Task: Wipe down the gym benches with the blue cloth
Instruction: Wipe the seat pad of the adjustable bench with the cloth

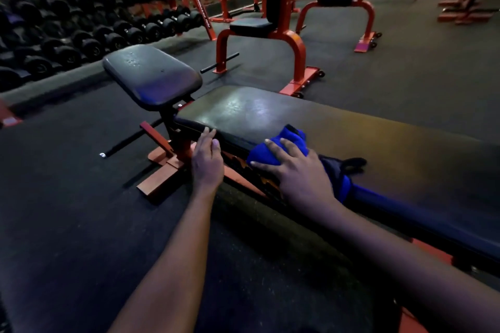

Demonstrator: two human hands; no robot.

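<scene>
No legible text, labels, brands or numbers. Dumbbell ends (89, 46) too dark and blurred to read.

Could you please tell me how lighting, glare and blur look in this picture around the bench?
Head view: dim overall, with soft glare on the bench pad; the blue cloth under the right hand reads vividly; wide-angle distortion bends the edges of the picture; the far equipment at top right is blurred.
</scene>
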